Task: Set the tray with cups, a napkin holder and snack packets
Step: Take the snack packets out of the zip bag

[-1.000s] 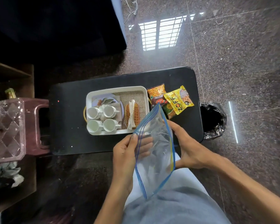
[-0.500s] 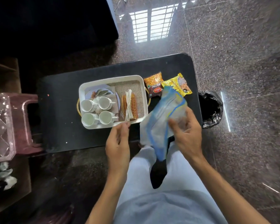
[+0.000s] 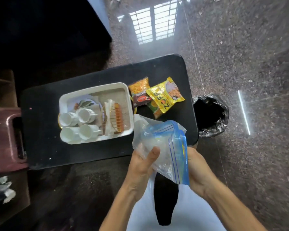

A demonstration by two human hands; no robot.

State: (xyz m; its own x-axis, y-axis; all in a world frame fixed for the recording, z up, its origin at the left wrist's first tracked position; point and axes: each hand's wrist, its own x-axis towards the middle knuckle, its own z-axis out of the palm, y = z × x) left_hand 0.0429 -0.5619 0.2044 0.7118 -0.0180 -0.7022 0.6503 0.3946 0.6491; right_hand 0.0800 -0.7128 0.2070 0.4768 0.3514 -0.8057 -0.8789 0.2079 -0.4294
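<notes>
A white tray (image 3: 93, 88) sits on the black table (image 3: 43, 135). Inside it stand several white cups (image 3: 78, 124) at the left and a gold wire napkin holder (image 3: 113, 115) with white napkins at the right. Snack packets lie on the table right of the tray: an orange one (image 3: 139, 90), a yellow one (image 3: 166, 95) and a third partly under them. At the table's near edge my left hand (image 3: 142, 162) and my right hand (image 3: 198, 169) both grip a crumpled clear zip bag (image 3: 162, 144) with a blue seal.
A bin with a black liner (image 3: 210, 114) stands on the floor right of the table. A maroon plastic stool (image 3: 5, 139) touches the table's left end. Dark furniture fills the upper left. Polished stone floor lies to the right.
My left hand has come back onto the zip bag, so both hands hold it now. The bag is more crumpled and sits lower, near the table's near edge.
</notes>
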